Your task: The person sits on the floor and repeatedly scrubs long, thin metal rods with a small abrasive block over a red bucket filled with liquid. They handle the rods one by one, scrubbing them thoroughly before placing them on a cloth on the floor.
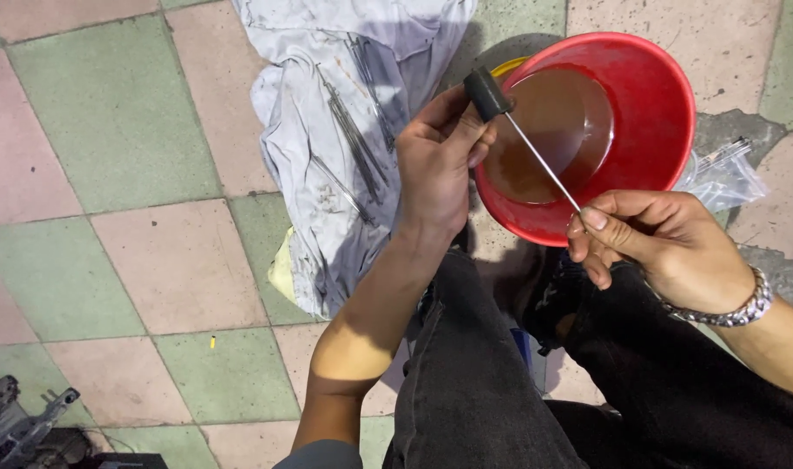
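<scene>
Metal parts (19, 426), dark and greasy, sit far left of the red basin (652, 104), at the lower corner of the tiled floor (118, 130). Moving toward the basin, I see a stained grey cloth (327, 130) spread on the tiles with several thin metal rods (353, 143) lying on it, just beside the basin's left rim.

My left hand (435, 169) is at that rim, fingers curled and pressed together around the black cap (487, 94) of a thin rod (544, 165). The rod slants down and to the right over the basin's near edge, above the brown liquid (548, 135) inside. My right hand (657, 243) is at the basin's lower right, thumb and forefinger pinching the rod's far end, the other fingers loosely curled beneath. A metal bracelet (735, 308) circles that wrist.

I judge the rod light and stiff but slim enough to bend under careless force, and likely oily, so slippery along the bare shaft. The cap looks like the sure place to grip; the pinch at the tip only steadies it.

Right of the basin lies a crumpled clear plastic bag (726, 174). My knees in dark trousers (500, 373) crowd the space below the basin, so open room lies mainly left of the cloth; the basin's rim is close under the rod, and the liquid could spill if bumped.
</scene>
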